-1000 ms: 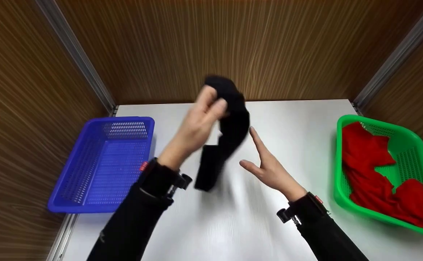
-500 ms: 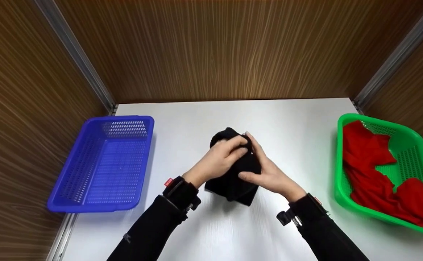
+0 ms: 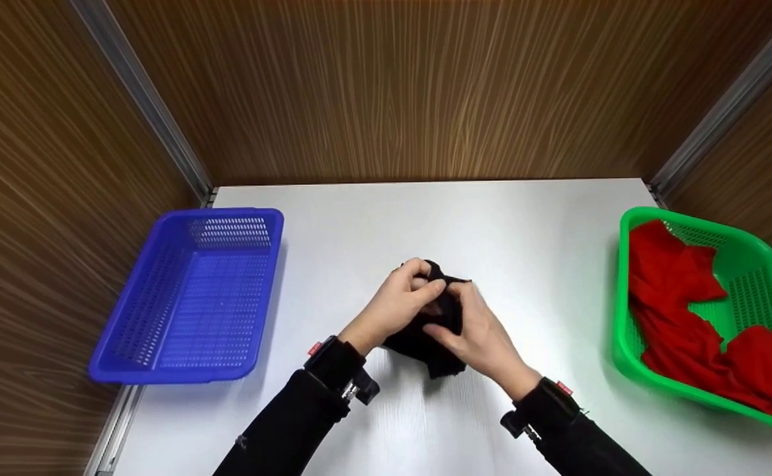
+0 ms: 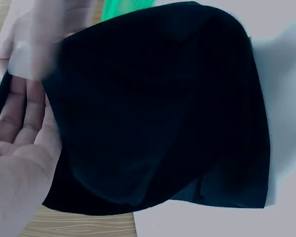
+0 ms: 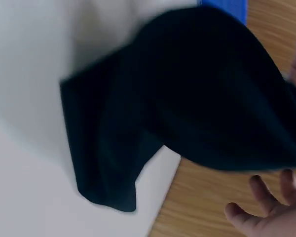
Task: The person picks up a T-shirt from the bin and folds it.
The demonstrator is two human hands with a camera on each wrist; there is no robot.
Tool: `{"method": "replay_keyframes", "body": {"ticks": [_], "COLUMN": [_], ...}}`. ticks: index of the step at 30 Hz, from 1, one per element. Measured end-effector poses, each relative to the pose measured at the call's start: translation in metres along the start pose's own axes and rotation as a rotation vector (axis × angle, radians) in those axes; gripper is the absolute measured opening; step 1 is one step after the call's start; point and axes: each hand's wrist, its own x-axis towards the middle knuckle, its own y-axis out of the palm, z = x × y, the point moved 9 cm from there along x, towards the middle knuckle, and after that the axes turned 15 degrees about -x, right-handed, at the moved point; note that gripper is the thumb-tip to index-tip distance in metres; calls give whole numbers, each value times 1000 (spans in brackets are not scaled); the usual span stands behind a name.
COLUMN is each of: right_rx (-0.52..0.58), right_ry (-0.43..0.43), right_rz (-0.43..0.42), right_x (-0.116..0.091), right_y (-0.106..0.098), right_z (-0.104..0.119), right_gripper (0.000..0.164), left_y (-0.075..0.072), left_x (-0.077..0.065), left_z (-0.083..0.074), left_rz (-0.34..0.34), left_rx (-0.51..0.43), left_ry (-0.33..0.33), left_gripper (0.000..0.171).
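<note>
Here, black cloth (image 3: 425,347) is pinched by the left hand (image 3: 395,301), well short of the white table (image 3: 557,251)'s back edge, the right hand (image 3: 485,334)'s grip cannot be told, red cloth (image 3: 670,324) shown by the head view alone

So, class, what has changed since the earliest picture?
The left hand, keeping hold, has brought the black cloth nearer the person; the right hand, earlier outstretched, now curls at it, grip unclear. The blue basket, green basket and red cloth stayed put.
</note>
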Motion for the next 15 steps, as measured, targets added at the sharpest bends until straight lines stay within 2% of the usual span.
{"method": "replay_keyframes", "body": {"ticks": [2, 5, 7, 10, 12, 13, 15], "right_rx": [4, 107, 240, 470, 603, 652, 725], "right_ry": [29, 170, 304, 475, 542, 561, 577], "right_rz": [-24, -32, -3, 47, 67, 69, 68], "right_x": [-3, -4, -6, -9, -10, -10, -8], "right_y": [-2, -6, -6, -2, -1, -1, -2], "right_z": [-4, -21, -36, -52, -57, -58, -59], "right_gripper": [41, 22, 19, 21, 21, 21, 20], "left_y": [4, 5, -1, -18, -29, -33, -38], "left_x": [-1, -3, -4, -7, -8, -8, -7], "left_z": [-2, -6, -10, -10, -3, 2, 16], "left_rz": [55, 92, 53, -109, -183, -194, -168], "left_rx": [-20, 72, 193, 416, 496, 498, 452], "left_ry": [21, 113, 206, 257, 216, 166, 54], "left_gripper": [18, 24, 27, 42, 65, 77, 98]}}
